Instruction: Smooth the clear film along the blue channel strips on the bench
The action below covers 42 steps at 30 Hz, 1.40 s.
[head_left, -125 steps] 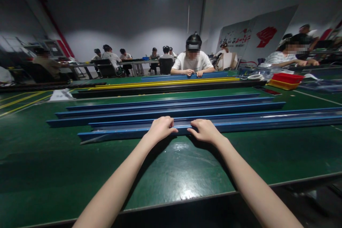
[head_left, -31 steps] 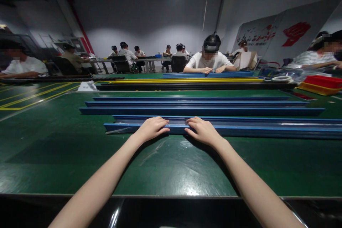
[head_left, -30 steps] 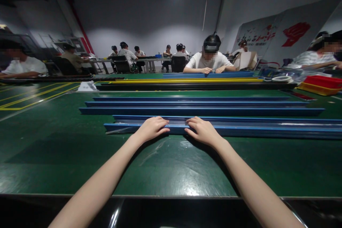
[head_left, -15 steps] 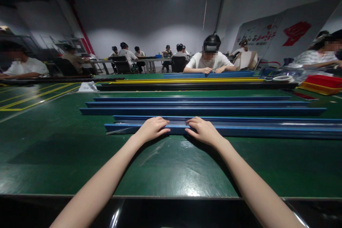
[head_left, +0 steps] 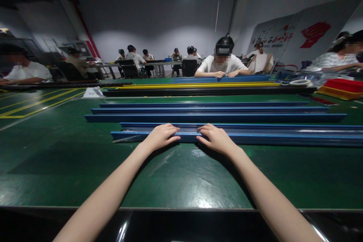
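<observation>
A long blue rail (head_left: pixel 283 138) lies across the green table (head_left: pixel 181 174), nearest to me among several parallel blue rails (head_left: pixel 215 117). My left hand (head_left: pixel 160 136) sits on this nearest rail, fingers curled over its top and thumb against its near side. A short gap to the right, my right hand (head_left: pixel 215 138) holds the same rail in the same way. Both forearms reach in from the table's near edge. The rail's left end (head_left: pixel 113 135) lies left of my hands, and its right end runs out of view.
Behind the blue rails lie long black and yellow rails (head_left: pixel 198 90). Across them sits a person in a white shirt (head_left: pixel 222 64) handling more blue rails. A red tray (head_left: pixel 342 85) and a tape roll (head_left: pixel 299 82) stand far right, white paper (head_left: pixel 92 91) far left. Other people sit behind.
Since four seconds ago my view has swung, so the rails now lie level. Both hands stay on the same spot of the nearest rail, still over the last second.
</observation>
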Each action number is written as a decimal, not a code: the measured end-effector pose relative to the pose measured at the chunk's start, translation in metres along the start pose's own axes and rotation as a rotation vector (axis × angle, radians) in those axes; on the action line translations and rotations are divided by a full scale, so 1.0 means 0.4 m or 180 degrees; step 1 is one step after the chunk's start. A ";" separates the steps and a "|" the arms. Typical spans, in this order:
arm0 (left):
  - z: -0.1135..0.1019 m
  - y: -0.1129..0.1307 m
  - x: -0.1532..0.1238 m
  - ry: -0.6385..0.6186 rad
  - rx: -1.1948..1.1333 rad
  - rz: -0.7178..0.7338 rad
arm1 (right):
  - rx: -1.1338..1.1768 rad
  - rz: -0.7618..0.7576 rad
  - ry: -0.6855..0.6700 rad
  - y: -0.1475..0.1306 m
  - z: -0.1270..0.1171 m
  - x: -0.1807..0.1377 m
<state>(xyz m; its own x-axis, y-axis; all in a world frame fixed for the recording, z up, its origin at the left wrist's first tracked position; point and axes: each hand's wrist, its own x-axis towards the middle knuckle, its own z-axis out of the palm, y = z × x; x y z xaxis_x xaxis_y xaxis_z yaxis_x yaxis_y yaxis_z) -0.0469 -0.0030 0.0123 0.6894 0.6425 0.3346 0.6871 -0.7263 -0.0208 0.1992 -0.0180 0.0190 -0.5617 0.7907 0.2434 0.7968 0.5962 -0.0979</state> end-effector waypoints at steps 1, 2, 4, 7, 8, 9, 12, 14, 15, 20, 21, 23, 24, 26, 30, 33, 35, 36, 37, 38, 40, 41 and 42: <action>0.000 0.000 0.000 0.0009 -0.0011 0.0001 | 0.0005 0.0001 -0.0007 0.000 0.000 0.000; 0.000 0.000 0.000 0.0013 -0.0022 0.0002 | 0.0009 0.0008 -0.0012 0.000 0.000 0.000; 0.001 0.001 0.001 0.0017 -0.0037 0.0000 | 0.0014 0.0030 -0.0019 0.000 -0.001 0.000; 0.001 0.001 0.001 0.0013 -0.0050 -0.0001 | -0.0001 0.0036 -0.0032 -0.001 -0.002 0.000; 0.001 0.001 0.001 0.0004 -0.0054 -0.0001 | -0.0011 0.0030 -0.0032 -0.001 -0.003 0.000; 0.001 0.001 0.001 -0.0006 -0.0056 -0.0002 | -0.0019 0.0021 -0.0026 -0.001 -0.003 -0.001; -0.001 0.002 0.002 -0.0032 -0.0058 -0.0008 | -0.0020 0.0007 -0.0005 -0.001 -0.002 -0.001; -0.001 0.002 0.003 -0.0029 -0.0061 -0.0007 | -0.0010 0.0008 -0.0003 0.000 -0.001 -0.001; -0.002 0.002 0.003 -0.0028 -0.0065 -0.0007 | -0.0008 0.0008 0.0001 0.001 0.000 -0.001; -0.003 0.002 0.003 -0.0040 -0.0065 -0.0012 | -0.0027 -0.0002 0.0017 0.003 0.003 0.000; -0.003 0.002 0.003 -0.0045 -0.0063 -0.0017 | -0.0031 -0.0002 0.0014 0.004 0.003 0.000; -0.003 0.002 0.003 -0.0053 -0.0062 -0.0028 | -0.0039 -0.0003 0.0021 0.004 0.004 0.000; -0.003 0.002 0.003 -0.0053 -0.0059 -0.0031 | -0.0042 -0.0005 0.0031 0.004 0.004 0.000; -0.003 0.003 0.003 -0.0059 -0.0050 -0.0033 | -0.0044 -0.0013 0.0046 0.004 0.004 0.000; -0.005 0.005 0.003 -0.0053 -0.0046 -0.0033 | -0.0039 -0.0004 0.0035 0.003 0.003 0.000; -0.006 0.005 0.004 -0.0027 -0.0059 -0.0020 | -0.0034 0.0000 0.0030 0.003 0.004 0.000; -0.006 0.005 0.004 -0.0017 -0.0070 -0.0013 | -0.0034 -0.0018 0.0049 0.004 0.004 0.000; -0.005 0.005 0.004 -0.0016 -0.0074 -0.0013 | -0.0035 -0.0027 0.0058 0.005 0.005 0.000; -0.005 0.005 0.004 -0.0013 -0.0079 -0.0012 | -0.0036 -0.0034 0.0064 0.005 0.005 -0.001; -0.004 0.005 0.004 -0.0011 -0.0084 -0.0010 | -0.0039 -0.0039 0.0068 0.005 0.005 -0.001; -0.003 0.005 0.004 -0.0005 -0.0094 -0.0009 | -0.0048 -0.0041 0.0078 0.006 0.005 -0.001; -0.003 0.006 0.004 -0.0006 -0.0100 -0.0015 | -0.0054 -0.0043 0.0082 0.005 0.005 -0.001; -0.003 0.006 0.004 -0.0013 -0.0105 -0.0023 | -0.0061 -0.0047 0.0086 0.005 0.005 -0.001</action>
<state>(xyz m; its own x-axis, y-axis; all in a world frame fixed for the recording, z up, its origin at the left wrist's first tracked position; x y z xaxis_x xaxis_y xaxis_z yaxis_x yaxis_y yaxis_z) -0.0445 -0.0039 0.0139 0.6854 0.6486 0.3308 0.6841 -0.7293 0.0126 0.2006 -0.0168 0.0168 -0.5674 0.7776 0.2708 0.7927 0.6048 -0.0758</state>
